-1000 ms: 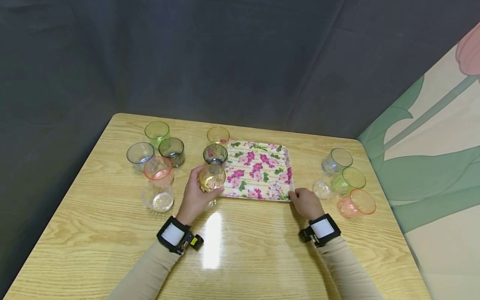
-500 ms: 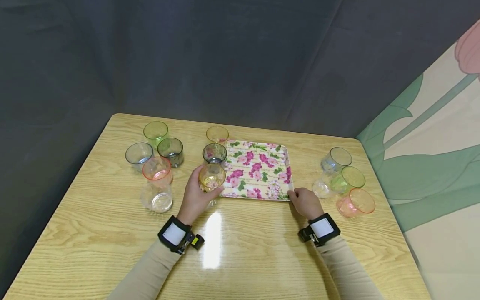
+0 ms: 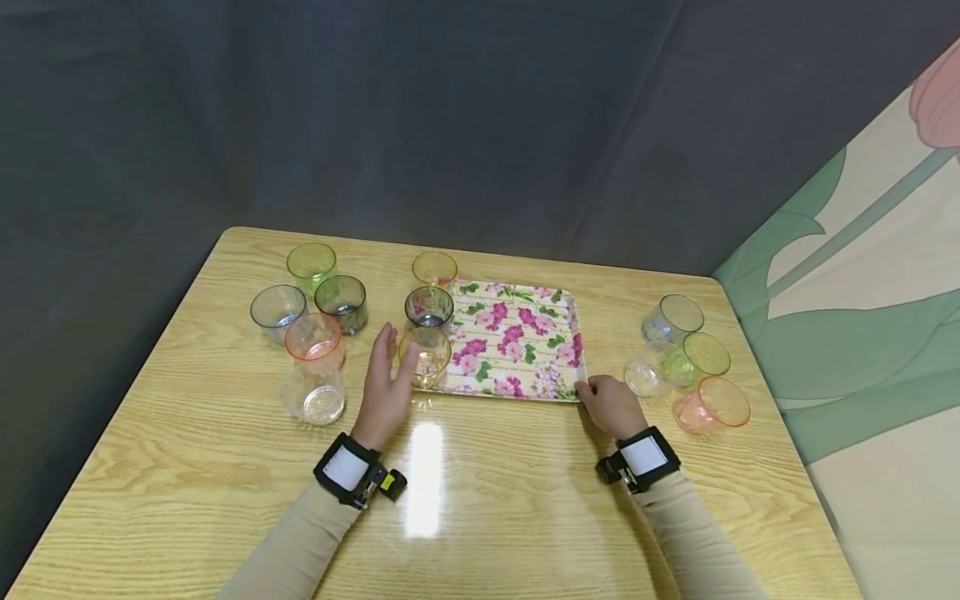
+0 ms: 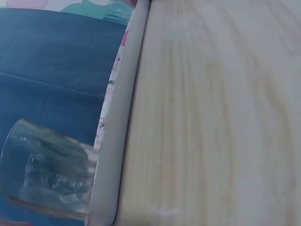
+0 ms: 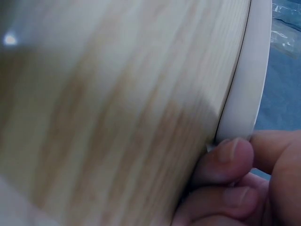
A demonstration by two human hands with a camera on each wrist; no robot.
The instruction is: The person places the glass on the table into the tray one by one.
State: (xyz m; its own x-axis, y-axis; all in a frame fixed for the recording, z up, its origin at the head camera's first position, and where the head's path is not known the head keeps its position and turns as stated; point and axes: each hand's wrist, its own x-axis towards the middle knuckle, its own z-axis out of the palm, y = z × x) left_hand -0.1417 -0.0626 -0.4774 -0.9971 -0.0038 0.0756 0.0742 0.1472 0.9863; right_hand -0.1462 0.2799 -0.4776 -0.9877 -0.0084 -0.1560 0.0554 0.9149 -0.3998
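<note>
A flower-printed tray [image 3: 517, 354] lies on the wooden table. Along its left side stand a yellow glass [image 3: 426, 360] at the near corner, a dark grey glass [image 3: 430, 310] behind it and another yellow glass [image 3: 435, 268] at the back. My left hand [image 3: 384, 392] is just left of the nearest yellow glass, fingers straight and thumb overlapping the glass in the head view. In the left wrist view that glass [image 4: 51, 174] stands upright inside the tray's rim [image 4: 110, 155]. My right hand [image 3: 613, 407] grips the tray's near right corner, fingers curled at its rim [image 5: 244, 84].
Left on the table is a group of green [image 3: 312, 262], blue [image 3: 277, 308], dark grey [image 3: 341, 304], red [image 3: 313, 337] and clear [image 3: 321, 402] glasses. Blue [image 3: 673, 318], green [image 3: 705, 358], pink [image 3: 712, 406] and clear [image 3: 643, 377] glasses stand right of the tray. A dark curtain [image 3: 450, 125] hangs behind.
My left hand has let go of the near yellow glass, its fingers straightening and drawing slightly left. The glass stays at the tray's corner; my right hand keeps its grip.
</note>
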